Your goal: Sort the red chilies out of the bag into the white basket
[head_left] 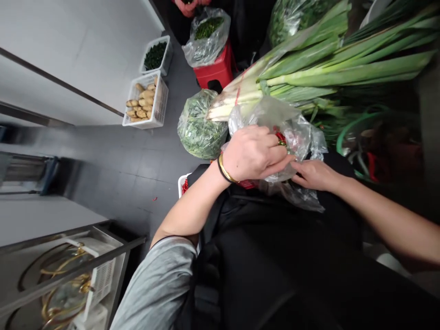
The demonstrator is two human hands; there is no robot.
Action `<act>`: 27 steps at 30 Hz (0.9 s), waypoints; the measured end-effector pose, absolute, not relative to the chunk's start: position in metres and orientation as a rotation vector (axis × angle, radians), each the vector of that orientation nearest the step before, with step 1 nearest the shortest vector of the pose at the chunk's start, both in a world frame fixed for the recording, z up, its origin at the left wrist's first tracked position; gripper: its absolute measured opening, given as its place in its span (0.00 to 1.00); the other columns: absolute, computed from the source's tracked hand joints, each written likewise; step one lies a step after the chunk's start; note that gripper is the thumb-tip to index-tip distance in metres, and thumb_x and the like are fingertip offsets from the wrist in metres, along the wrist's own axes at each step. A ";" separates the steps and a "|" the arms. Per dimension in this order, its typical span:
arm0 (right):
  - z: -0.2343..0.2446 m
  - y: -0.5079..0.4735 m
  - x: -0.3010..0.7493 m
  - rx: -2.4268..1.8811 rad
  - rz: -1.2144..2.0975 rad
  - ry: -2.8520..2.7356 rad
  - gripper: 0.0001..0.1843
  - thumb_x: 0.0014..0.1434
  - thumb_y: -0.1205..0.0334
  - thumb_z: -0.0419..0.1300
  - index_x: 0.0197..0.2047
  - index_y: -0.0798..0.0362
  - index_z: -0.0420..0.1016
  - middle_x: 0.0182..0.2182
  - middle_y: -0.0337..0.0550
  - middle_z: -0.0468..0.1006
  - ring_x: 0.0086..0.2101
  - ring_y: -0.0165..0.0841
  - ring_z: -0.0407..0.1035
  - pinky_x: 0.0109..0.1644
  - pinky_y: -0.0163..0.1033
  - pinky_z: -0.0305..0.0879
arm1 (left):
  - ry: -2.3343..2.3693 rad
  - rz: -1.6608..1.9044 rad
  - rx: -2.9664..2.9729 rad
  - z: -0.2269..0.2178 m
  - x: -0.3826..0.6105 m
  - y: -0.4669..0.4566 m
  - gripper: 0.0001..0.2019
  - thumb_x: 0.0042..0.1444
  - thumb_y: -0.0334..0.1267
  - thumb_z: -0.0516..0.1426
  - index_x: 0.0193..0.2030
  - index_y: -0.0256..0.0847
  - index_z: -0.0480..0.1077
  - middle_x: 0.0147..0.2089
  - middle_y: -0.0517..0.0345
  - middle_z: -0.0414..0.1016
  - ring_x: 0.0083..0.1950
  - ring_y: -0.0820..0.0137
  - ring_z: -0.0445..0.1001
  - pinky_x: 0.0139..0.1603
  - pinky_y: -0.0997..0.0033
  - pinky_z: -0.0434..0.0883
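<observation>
My left hand (254,153) rests with curled fingers on a clear plastic bag (295,133) that holds red chillies (280,136), on my lap. It wears a ring and a gold and black bracelet. My right hand (314,175) grips the same bag from the right, fingers pinched on the plastic just below my left fingertips. More red chillies (184,186) show in a white crate under my left forearm. A bundle of long green leeks (309,68) lies just beyond the bag.
A bagged ball of chopped greens (201,123) sits on the grey floor. Behind it stand a red stool (216,71) with another bag of greens, a white basket of potatoes (146,103) and one of greens (156,55). Another person's hands (189,5) show at the top. A steel rack (68,270) is at lower left.
</observation>
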State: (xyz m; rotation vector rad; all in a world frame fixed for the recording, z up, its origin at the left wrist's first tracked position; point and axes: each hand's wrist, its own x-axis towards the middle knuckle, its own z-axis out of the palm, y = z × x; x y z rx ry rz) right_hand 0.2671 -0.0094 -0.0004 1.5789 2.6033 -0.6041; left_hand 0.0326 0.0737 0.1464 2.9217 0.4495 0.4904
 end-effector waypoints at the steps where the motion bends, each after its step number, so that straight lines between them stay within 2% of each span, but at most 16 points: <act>1: 0.000 -0.009 0.267 1.569 -0.611 2.596 0.14 0.63 0.56 0.46 0.38 0.51 0.70 0.27 0.45 0.76 0.27 0.37 0.68 0.31 0.39 0.49 | 0.430 0.482 2.927 0.140 0.029 0.072 0.24 0.66 0.49 0.47 0.22 0.41 0.68 0.22 0.54 0.66 0.28 0.69 0.66 0.34 0.65 0.60; 7: -0.001 -0.008 0.260 1.522 -0.530 2.500 0.15 0.65 0.55 0.45 0.41 0.52 0.71 0.29 0.47 0.77 0.27 0.37 0.69 0.30 0.38 0.47 | 0.692 0.525 2.961 0.091 -0.046 0.072 0.23 0.63 0.41 0.50 0.16 0.41 0.60 0.16 0.59 0.60 0.21 0.73 0.58 0.27 0.67 0.55; 10: 0.000 -0.007 0.258 1.530 -0.572 2.486 0.14 0.65 0.56 0.46 0.41 0.52 0.70 0.29 0.46 0.78 0.28 0.36 0.69 0.31 0.38 0.47 | 0.712 0.585 2.940 0.097 -0.031 0.074 0.23 0.64 0.41 0.49 0.16 0.41 0.60 0.16 0.60 0.59 0.20 0.72 0.57 0.27 0.67 0.55; 14: 0.003 -0.006 0.259 1.563 -0.619 2.472 0.12 0.64 0.57 0.47 0.40 0.51 0.70 0.30 0.45 0.78 0.29 0.36 0.70 0.31 0.38 0.48 | 0.479 0.534 2.943 0.109 0.009 0.066 0.22 0.64 0.45 0.48 0.19 0.42 0.65 0.18 0.58 0.64 0.24 0.71 0.62 0.30 0.67 0.57; 17: 0.004 -0.006 0.259 1.573 -0.618 2.435 0.12 0.64 0.57 0.47 0.41 0.52 0.70 0.29 0.46 0.78 0.28 0.37 0.70 0.31 0.38 0.49 | 0.619 0.468 2.944 0.106 -0.010 0.061 0.22 0.64 0.42 0.48 0.18 0.41 0.65 0.18 0.57 0.64 0.22 0.72 0.62 0.29 0.68 0.57; 23: 0.004 -0.008 0.249 1.497 -0.540 2.443 0.12 0.64 0.59 0.48 0.41 0.52 0.71 0.37 0.48 0.79 0.31 0.37 0.72 0.33 0.39 0.54 | 0.890 -0.046 2.859 0.095 -0.078 0.057 0.17 0.58 0.41 0.52 0.19 0.40 0.69 0.21 0.55 0.67 0.27 0.69 0.67 0.31 0.67 0.59; 27: 0.015 -0.010 0.256 1.452 -0.643 2.450 0.09 0.62 0.61 0.51 0.37 0.52 0.72 0.37 0.49 0.78 0.31 0.36 0.72 0.35 0.39 0.57 | 1.133 -0.430 2.722 0.107 -0.081 0.046 0.11 0.51 0.44 0.59 0.29 0.39 0.77 0.31 0.49 0.73 0.37 0.61 0.72 0.38 0.63 0.65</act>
